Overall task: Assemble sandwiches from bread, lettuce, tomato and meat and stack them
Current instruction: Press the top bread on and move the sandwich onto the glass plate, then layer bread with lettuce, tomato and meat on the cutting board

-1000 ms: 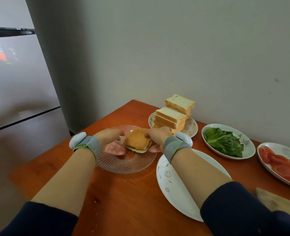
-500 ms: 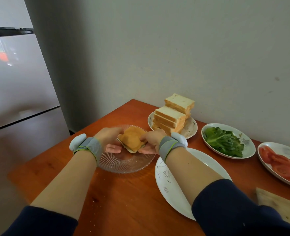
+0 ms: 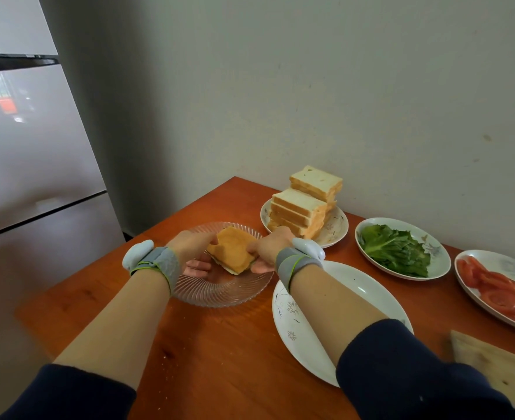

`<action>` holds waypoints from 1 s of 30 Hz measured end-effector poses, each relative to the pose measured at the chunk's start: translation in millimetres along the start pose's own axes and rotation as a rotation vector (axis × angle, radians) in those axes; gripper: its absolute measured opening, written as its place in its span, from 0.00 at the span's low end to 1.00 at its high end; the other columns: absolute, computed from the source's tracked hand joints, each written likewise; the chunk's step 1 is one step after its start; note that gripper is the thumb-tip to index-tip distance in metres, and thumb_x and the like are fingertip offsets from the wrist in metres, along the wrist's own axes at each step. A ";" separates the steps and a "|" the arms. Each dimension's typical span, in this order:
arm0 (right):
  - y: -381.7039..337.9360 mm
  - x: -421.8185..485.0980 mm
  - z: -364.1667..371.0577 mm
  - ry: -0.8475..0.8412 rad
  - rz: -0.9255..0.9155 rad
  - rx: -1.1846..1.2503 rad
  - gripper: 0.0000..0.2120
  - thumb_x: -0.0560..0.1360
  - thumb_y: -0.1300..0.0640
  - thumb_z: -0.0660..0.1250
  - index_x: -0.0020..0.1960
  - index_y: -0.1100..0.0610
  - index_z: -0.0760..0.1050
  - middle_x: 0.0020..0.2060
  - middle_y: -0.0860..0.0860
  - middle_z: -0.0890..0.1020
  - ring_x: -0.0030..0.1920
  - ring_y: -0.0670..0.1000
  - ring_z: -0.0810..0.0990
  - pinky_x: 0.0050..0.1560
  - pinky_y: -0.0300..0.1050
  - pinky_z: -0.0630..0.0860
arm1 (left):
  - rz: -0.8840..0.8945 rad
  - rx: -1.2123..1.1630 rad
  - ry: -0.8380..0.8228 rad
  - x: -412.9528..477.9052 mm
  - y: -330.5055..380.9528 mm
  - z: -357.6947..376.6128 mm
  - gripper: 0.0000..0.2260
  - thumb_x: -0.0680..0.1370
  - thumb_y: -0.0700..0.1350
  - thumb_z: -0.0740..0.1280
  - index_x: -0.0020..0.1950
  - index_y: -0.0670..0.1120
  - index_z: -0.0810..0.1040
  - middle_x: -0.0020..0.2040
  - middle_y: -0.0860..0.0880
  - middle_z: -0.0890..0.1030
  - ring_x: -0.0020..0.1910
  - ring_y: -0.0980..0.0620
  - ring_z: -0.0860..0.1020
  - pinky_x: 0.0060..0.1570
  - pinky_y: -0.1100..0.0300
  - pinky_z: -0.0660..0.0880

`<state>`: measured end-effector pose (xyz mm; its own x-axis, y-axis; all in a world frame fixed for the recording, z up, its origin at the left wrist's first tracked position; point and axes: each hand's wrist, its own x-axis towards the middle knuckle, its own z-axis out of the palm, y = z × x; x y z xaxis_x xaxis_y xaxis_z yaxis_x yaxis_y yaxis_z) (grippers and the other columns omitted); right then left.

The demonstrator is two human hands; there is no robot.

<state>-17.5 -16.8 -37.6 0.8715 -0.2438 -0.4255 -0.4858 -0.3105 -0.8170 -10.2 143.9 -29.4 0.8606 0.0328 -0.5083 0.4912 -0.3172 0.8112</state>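
An assembled sandwich with a golden-brown top slice is held just above the ribbed glass plate. My left hand grips its left side, fingers curled beneath. My right hand grips its right side the same way. A thin green and pale edge of filling shows at the sandwich's near side. Behind stands a plate of stacked white bread slices.
A white flowered plate lies under my right forearm. Lettuce fills a white dish to the right, and tomato slices sit on a plate at the far right. A wooden board lies at the near right. A fridge stands left.
Both hands have carried the sandwich slightly left and tilted it over the glass plate. My view has shifted a little.
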 end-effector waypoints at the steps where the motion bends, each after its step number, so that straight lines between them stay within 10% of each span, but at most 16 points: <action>1: -0.2 -0.9 -2.3 0.009 -0.034 -0.023 0.13 0.74 0.62 0.68 0.37 0.59 0.65 0.32 0.58 0.76 0.27 0.55 0.75 0.18 0.38 0.73 | 0.008 0.036 0.027 -0.1 0.8 -0.3 0.12 0.76 0.44 0.64 0.57 0.42 0.70 0.39 0.43 0.75 0.33 0.49 0.72 0.34 0.56 0.78; 8: -15.2 -23.6 -57.6 0.189 -0.235 -0.120 0.06 0.69 0.59 0.70 0.39 0.61 0.75 0.31 0.59 0.81 0.30 0.56 0.79 0.40 0.51 0.80 | 0.438 0.492 0.425 -3.4 31.7 23.8 0.08 0.77 0.46 0.63 0.48 0.43 0.78 0.45 0.45 0.78 0.45 0.46 0.76 0.38 0.59 0.71; 12: -14.2 -30.6 -101.5 0.442 -0.354 -0.104 0.07 0.70 0.59 0.65 0.43 0.62 0.79 0.34 0.57 0.83 0.35 0.56 0.82 0.43 0.50 0.82 | 0.618 0.380 0.308 4.8 53.8 58.4 0.16 0.79 0.45 0.59 0.66 0.46 0.75 0.65 0.47 0.76 0.65 0.45 0.73 0.64 0.53 0.70; 17: 4.9 -21.5 -115.2 0.427 -0.308 -0.055 0.15 0.74 0.58 0.64 0.60 0.57 0.76 0.51 0.53 0.80 0.51 0.53 0.77 0.47 0.40 0.70 | 0.674 0.334 0.134 21.4 74.6 85.8 0.19 0.80 0.47 0.57 0.72 0.47 0.68 0.71 0.46 0.70 0.72 0.43 0.62 0.71 0.48 0.61; 30: 18.6 -15.6 -118.2 0.285 -0.316 0.283 0.12 0.72 0.61 0.64 0.54 0.55 0.79 0.54 0.56 0.79 0.54 0.54 0.78 0.60 0.50 0.77 | 0.693 0.015 0.185 8.1 86.0 116.2 0.13 0.76 0.44 0.65 0.60 0.45 0.78 0.55 0.47 0.79 0.57 0.47 0.76 0.59 0.53 0.73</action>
<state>-48.1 -127.4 -0.1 0.9010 -0.4309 -0.0496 -0.1295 -0.1581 -0.9789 23.4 6.7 2.6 0.9833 -0.0211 0.1806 -0.1771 -0.3358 0.9251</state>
